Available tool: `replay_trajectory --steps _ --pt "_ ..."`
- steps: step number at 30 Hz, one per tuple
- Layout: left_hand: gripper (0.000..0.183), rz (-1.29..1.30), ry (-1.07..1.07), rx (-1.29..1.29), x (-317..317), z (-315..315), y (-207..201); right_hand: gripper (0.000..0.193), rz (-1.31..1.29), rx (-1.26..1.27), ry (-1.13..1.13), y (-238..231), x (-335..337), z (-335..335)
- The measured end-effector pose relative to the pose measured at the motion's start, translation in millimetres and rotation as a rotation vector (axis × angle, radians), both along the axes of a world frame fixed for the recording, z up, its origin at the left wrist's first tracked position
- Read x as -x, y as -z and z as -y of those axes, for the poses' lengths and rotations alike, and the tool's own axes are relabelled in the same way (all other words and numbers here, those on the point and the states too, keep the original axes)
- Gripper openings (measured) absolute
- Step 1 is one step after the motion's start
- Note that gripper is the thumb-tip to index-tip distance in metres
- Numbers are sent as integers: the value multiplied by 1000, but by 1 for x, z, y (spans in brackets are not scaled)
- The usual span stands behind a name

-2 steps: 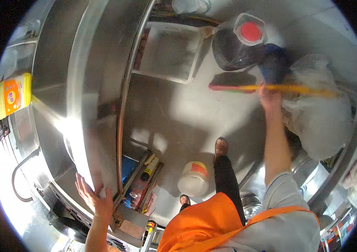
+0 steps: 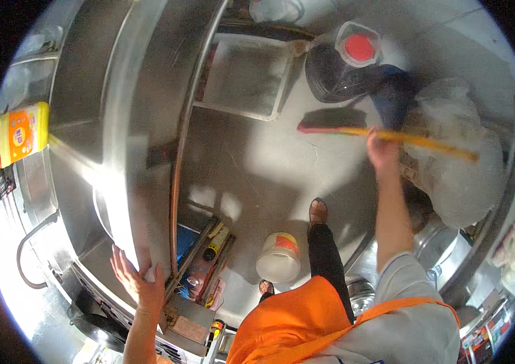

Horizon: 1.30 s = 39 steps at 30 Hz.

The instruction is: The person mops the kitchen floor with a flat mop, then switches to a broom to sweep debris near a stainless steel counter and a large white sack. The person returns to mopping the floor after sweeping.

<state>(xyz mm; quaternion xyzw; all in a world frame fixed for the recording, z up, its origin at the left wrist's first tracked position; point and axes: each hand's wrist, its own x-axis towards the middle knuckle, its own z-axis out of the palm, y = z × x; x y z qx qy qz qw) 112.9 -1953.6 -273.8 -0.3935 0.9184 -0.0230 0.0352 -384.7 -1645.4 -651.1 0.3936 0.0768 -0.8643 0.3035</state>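
Observation:
My right hand (image 2: 382,151) is closed round the yellow handle of a broom (image 2: 433,143), held out over the floor. Its pink end points left; a dark patch beside it may be bristles or shadow. A blue cloth-like thing (image 2: 394,97) and whitish plastic bags (image 2: 469,176) lie close to this hand and the handle. On the left, my left hand (image 2: 136,279) has its fingers spread, at the near part of the metal counter (image 2: 154,109). Nothing shows in it, though whether it touches the metal I cannot tell.
A white bucket (image 2: 277,267) stands beside my feet. Farther off are a pale rectangular tub (image 2: 245,76) and a dark container (image 2: 330,73) below a clear jug with a red cap (image 2: 359,47). A yellow bottle (image 2: 21,134) rests at far left, and metal pots (image 2: 436,246) sit at right.
My right hand has shifted slightly left and nearer, and the broom has tilted, its handle end swinging nearer to me. My left hand has barely moved.

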Motion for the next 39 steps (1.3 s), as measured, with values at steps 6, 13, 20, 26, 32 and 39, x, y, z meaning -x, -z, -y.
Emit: replay_trajectory --steps 6,13,20,26,32,39 --pt "88 11 43 -5 4 4 -1 14 197 474 -210 -79 -182 -17" --pt "95 -161 99 -28 -2 9 6 9 -324 -488 -814 -283 -367 -75" --pt "94 -439 208 -134 -44 -74 -13 19 -215 -496 -735 -346 -572 -193" --pt "91 -489 698 -431 -109 -221 -23 17 -1558 -1033 -423 -248 -725 -237" --pt "89 -320 797 -843 -204 -314 -20 15 150 -312 -244 -240 -836 -279" --pt "86 -206 1108 -927 -281 -401 -56 13 192 -663 -363 -264 -938 -355"
